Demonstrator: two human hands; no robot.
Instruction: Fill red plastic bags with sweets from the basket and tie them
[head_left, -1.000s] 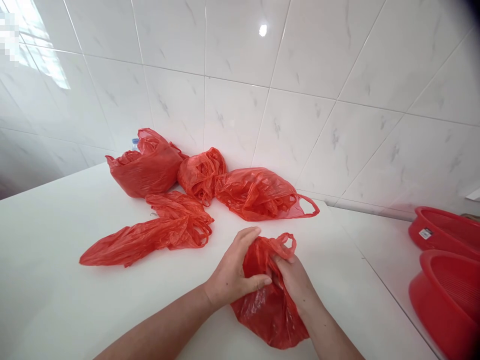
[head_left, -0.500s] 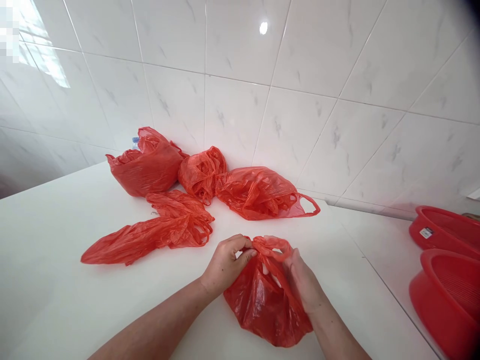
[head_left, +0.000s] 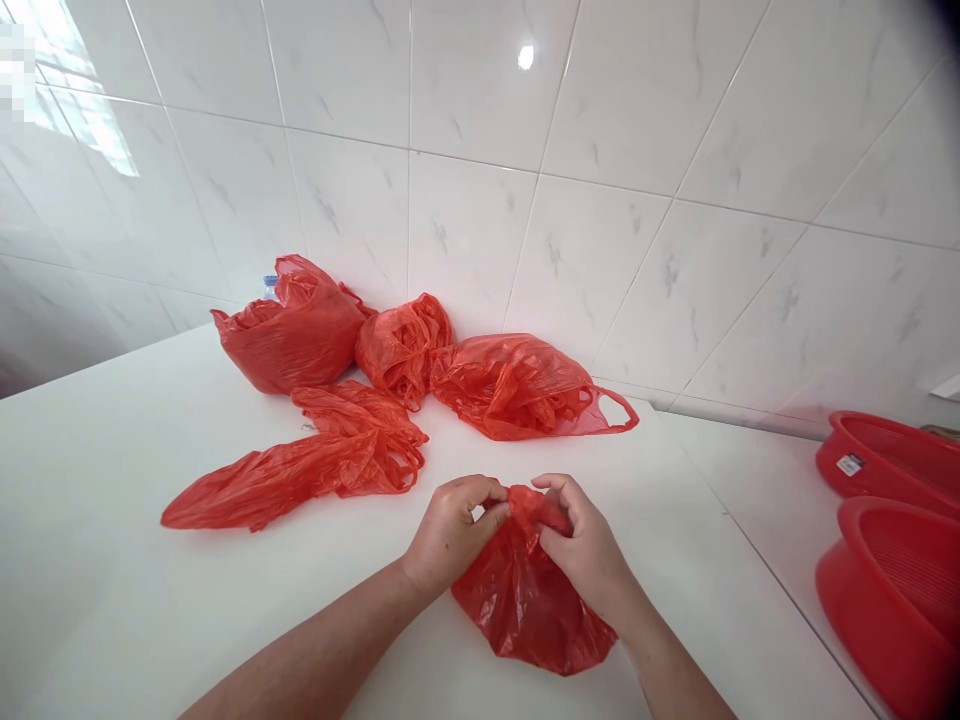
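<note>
A red plastic bag [head_left: 536,610] hangs down between my two hands over the near part of the white table. My left hand [head_left: 457,530] pinches its gathered top between thumb and fingers. On the other side of the gathered neck, my right hand [head_left: 585,540] grips the bag's top, thumb and forefinger closed on the crumpled plastic. What the bag contains, if anything, I cannot make out. A flattened red plastic bag [head_left: 300,470] lies to the left of my hands, its handles towards me.
Along the tiled wall sit a full red bag [head_left: 300,330], a bundled red bag [head_left: 405,345] and a loose red bag [head_left: 517,385] with a looped handle. A blue bottle cap [head_left: 271,283] shows behind the first. Two red plastic basins [head_left: 862,590] stand at the right.
My right hand has come out from inside the bag's handle loop and now pinches the top from outside. The loop has folded down. My left hand keeps its pinch.
</note>
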